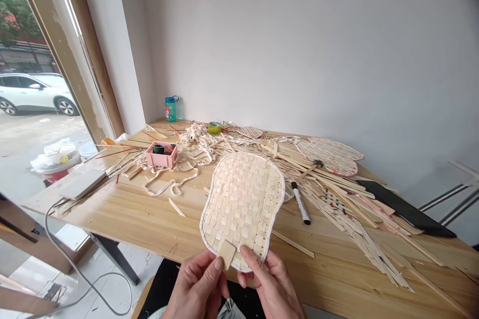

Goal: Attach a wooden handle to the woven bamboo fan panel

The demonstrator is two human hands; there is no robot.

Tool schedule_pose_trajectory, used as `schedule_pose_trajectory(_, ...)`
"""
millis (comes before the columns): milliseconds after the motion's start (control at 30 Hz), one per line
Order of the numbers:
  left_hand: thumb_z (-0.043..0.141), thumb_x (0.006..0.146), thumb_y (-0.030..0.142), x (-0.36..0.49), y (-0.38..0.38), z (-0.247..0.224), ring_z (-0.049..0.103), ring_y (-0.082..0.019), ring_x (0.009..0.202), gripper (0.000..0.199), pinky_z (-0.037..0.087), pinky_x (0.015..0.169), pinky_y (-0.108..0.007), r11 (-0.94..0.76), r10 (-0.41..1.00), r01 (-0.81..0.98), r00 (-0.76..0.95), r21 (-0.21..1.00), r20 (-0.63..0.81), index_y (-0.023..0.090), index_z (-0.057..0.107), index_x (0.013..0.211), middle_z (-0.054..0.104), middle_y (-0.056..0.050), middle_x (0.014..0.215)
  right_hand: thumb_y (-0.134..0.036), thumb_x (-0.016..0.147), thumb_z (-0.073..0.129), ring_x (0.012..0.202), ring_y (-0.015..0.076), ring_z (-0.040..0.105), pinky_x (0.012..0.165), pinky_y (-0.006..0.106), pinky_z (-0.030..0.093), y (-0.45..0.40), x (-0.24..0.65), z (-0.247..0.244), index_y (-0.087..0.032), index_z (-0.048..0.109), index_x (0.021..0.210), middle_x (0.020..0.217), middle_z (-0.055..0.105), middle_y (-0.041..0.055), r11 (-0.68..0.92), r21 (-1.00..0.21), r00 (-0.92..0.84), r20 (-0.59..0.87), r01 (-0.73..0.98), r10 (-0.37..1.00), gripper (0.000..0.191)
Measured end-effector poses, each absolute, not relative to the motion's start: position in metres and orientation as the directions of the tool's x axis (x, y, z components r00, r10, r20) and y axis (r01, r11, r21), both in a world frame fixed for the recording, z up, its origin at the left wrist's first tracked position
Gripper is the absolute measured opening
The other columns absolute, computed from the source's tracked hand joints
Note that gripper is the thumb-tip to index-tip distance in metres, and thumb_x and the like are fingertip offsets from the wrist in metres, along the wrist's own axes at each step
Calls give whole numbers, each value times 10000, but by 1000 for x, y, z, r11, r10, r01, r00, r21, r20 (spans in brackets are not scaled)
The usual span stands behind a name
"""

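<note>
A woven fan panel (245, 197) of pale flat strips, edged with white binding, is held up over the table's front edge. My left hand (202, 279) pinches a small flat wooden piece (226, 254) against the panel's lower left edge, thumb in front. At the lower right edge, my right hand (267, 274) grips the panel, its thumb and fingertips on the front and the rest of the fingers partly hidden behind. Just right of the panel lies a black-and-white marker (301, 203), near a roll of tape (288, 192) that the panel partly covers.
Loose strips (337, 194) and woven pieces (329, 154) spread over the wooden table (149, 219). A pink basket (161, 154), cloth ribbons (175, 182), a yellow-green tape roll (214, 128) and a blue bottle (170, 109) stand or lie leftward. A black slab (407, 209) is at right.
</note>
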State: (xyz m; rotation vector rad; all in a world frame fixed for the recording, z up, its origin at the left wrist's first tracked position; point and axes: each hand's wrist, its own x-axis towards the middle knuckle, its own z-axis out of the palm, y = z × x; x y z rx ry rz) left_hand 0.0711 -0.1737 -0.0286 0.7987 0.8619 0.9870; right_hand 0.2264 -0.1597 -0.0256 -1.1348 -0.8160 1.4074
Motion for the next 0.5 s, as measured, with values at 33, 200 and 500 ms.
schedule_pose_trajectory(33,761,757,729,72,-174,-30,365,-21,358,609,223,372,-173,338,926,-360,291,870,-239,123,707,787,558,24,550,-578,727,877,635,168,559,614,289,497,-161,227,-26,-160,745,815,735,699,47,-176,-931,38,-198,-319,979,447)
schedule_pose_trajectory(200,847,708,661,71,-177,-26,646,-139,633,568,471,527,-196,319,938,-439,273,840,-213,121,772,865,716,-79,730,-606,801,805,628,156,534,642,292,472,-163,234,-23,-165,704,783,679,638,18,-198,-937,-92,-179,-288,980,452)
schedule_pose_trajectory(500,846,742,603,71,-181,-20,614,-136,499,505,373,468,-196,297,946,-451,257,841,-197,106,757,722,694,-91,558,-744,650,843,537,136,494,564,272,436,-183,225,-16,-156,714,878,559,604,-10,-288,-934,-53,-283,-210,958,644)
